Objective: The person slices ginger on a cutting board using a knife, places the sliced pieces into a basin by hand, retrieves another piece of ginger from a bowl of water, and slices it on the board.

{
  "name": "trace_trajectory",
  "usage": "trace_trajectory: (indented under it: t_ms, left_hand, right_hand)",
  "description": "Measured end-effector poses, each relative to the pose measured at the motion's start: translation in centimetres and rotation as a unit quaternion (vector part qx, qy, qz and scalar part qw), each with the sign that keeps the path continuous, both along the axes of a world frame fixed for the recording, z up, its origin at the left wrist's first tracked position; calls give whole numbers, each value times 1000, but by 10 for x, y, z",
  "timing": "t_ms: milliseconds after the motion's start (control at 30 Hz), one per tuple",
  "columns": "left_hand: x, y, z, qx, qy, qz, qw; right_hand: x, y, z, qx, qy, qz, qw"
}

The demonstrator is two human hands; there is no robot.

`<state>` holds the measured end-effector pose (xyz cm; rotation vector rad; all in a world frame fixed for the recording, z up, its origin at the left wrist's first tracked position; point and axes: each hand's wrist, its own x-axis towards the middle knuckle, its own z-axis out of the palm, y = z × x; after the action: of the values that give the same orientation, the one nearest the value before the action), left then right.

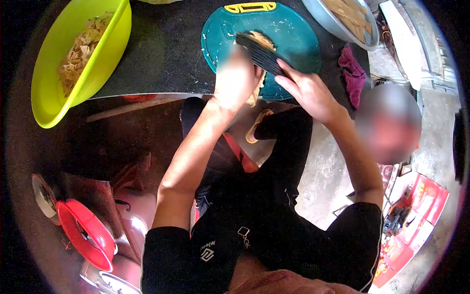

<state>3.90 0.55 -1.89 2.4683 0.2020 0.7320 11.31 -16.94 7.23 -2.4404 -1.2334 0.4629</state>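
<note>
A teal cutting board with a yellow handle lies on the dark table, with pale crumbs scattered over it. My right hand grips a knife with a broad, dark, ridged blade, held slantwise over the board. My left hand is closed beside the blade, its fingers partly blurred and hidden. Thin tan sheets of food stick out below my left hand, over the board's near edge. More tan food shows behind the blade. Where the knife's edge meets the food is hidden.
A lime-green basin holds cut tan pieces at the left. A light-blue basin with tan sheets stands at the back right. A purple cloth lies at the table's right edge. A red fan-like object stands lower left.
</note>
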Motion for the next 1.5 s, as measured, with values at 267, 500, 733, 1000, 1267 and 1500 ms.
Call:
trace_trajectory:
  t_ms: [267,500,733,1000,1267,1500]
  left_hand:
    - [-2,0,3,32,-49,9,998]
    - [4,1,1,10,-63,-14,998]
    - [-1,-1,8,-23,-50,-10,998]
    - [6,-2,9,-42,-132,-11,990]
    - [1,1,11,-40,-97,-19,994]
    - [3,-1,8,-38,-86,-9,996]
  right_hand:
    - [18,26,-17,1,-49,40,998]
    - [5,-18,-10,41,-44,29,998]
    - [25,26,-27,-34,-131,45,990]
    - [-6,-21,24,-6,50,-98,994]
    - [-7,-19,3,8,-78,-32,996]
    - [19,39,-4,-81,-12,-49,995]
